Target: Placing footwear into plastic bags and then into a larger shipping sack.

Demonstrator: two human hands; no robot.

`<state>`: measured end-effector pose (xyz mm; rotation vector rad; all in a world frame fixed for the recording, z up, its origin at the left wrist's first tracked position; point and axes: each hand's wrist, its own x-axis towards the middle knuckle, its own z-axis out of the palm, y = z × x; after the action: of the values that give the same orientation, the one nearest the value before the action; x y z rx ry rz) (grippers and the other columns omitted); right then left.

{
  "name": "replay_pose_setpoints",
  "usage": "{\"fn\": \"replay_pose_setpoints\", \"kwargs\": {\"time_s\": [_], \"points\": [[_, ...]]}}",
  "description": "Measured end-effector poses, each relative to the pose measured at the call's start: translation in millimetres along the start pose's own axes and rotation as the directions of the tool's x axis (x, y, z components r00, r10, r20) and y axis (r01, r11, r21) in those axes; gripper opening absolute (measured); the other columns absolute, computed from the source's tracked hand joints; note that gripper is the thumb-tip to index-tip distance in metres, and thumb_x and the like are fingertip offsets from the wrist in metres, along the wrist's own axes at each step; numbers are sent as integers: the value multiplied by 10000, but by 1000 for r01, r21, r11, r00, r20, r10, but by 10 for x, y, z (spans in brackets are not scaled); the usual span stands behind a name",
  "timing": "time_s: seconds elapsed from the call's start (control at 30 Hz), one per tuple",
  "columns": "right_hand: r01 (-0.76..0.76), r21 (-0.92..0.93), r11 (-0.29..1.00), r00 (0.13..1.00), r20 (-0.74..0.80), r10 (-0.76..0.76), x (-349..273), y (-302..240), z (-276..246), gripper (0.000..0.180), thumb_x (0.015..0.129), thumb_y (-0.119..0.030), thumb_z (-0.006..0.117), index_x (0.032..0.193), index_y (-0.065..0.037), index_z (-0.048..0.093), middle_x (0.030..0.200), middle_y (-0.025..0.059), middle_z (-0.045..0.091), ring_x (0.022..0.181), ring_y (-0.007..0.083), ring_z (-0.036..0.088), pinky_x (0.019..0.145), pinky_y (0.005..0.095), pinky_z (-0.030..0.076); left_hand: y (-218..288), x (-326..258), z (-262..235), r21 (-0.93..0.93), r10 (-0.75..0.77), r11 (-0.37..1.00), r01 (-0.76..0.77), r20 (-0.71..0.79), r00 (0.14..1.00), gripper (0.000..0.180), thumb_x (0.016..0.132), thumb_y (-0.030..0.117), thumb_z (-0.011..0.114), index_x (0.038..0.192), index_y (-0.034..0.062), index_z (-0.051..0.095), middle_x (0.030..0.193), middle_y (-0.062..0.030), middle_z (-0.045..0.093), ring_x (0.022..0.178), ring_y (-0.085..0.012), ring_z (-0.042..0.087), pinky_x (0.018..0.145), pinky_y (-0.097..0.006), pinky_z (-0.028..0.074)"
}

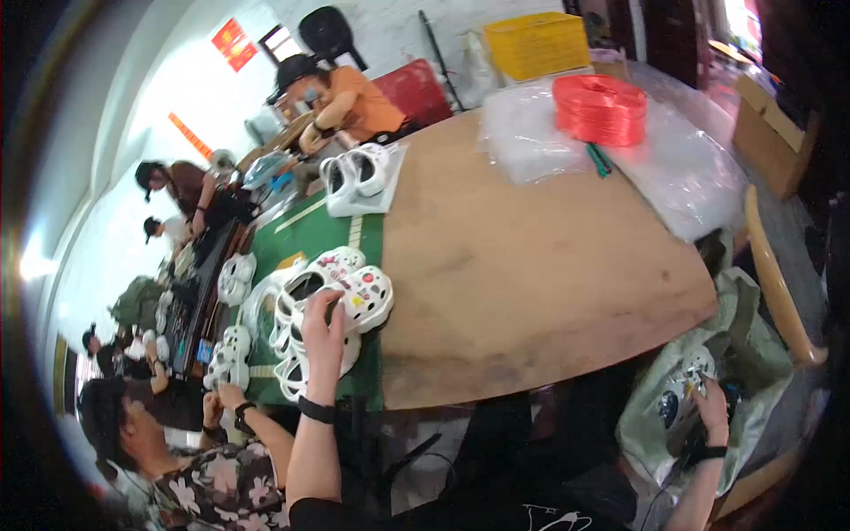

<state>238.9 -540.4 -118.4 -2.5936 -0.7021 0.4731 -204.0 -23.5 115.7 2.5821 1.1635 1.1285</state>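
My left hand (322, 329) reaches over a pile of white clogs on the green part of the table. Its bent fingers are at the heel side of a white clog (367, 299) with colourful charms, and seem to grip it. Part of that grip is hidden. Another decorated clog (338, 262) lies just behind. On the far right, my right hand (711, 407) is down inside a pale green woven sack (644, 428), its fingers on a white clog (698, 361) that looks wrapped in clear plastic. Dark openings show beside it.
A pair of white clogs (358, 173) stands at the table's far side. Clear plastic bags (522, 133) and a roll of red twine (600, 111) lie on the brown tabletop (531, 265). Beside me at left, a co-worker (221, 469) handles clogs. A curved wooden rail (768, 274) borders the sack.
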Motion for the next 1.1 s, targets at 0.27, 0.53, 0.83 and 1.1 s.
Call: {"fn": "replay_pose_setpoints", "kwargs": {"time_s": [0.27, 0.53, 0.83, 1.1], "points": [[156, 146, 977, 987, -54, -150, -336, -684, -511, 489, 839, -92, 603, 1322, -73, 528, 1038, 188, 660, 881, 257, 642, 786, 339, 498, -1391, 140, -463, 214, -255, 946, 242, 35, 966, 255, 822, 173, 677, 1043, 52, 641, 1025, -164, 630, 992, -367, 573, 869, -435, 455], [223, 206, 953, 974, -14, -225, -432, -1332, -608, 508, 820, -83, 625, 1317, -41, 530, 1004, 153, 662, 887, 249, 630, 794, 334, 498, -1314, 628, -79, 753, -395, 650, -102, 449, 801, 382, 806, 432, 647, 1038, 138, 726, 1178, -72, 658, 1204, -287, 531, 1027, -535, 356], [319, 103, 942, 941, 85, -328, -561, -1527, -442, 544, 795, -83, 667, 1321, -55, 529, 1069, 179, 661, 916, 279, 645, 841, 367, 494, -1524, 647, 235, 751, -396, 641, -156, 498, 771, 227, 840, 230, 552, 896, 135, 751, 986, -88, 724, 930, -242, 692, 936, -469, 343], [412, 81, 908, 900, 119, -419, -545, -1527, -327, 543, 772, -79, 698, 1292, -55, 541, 1062, 164, 669, 937, 307, 649, 843, 384, 494, -1410, 468, 213, 720, -312, 693, -21, 326, 892, 180, 809, 132, 568, 809, 98, 745, 848, -151, 714, 841, -303, 703, 1009, -544, 359]]}}
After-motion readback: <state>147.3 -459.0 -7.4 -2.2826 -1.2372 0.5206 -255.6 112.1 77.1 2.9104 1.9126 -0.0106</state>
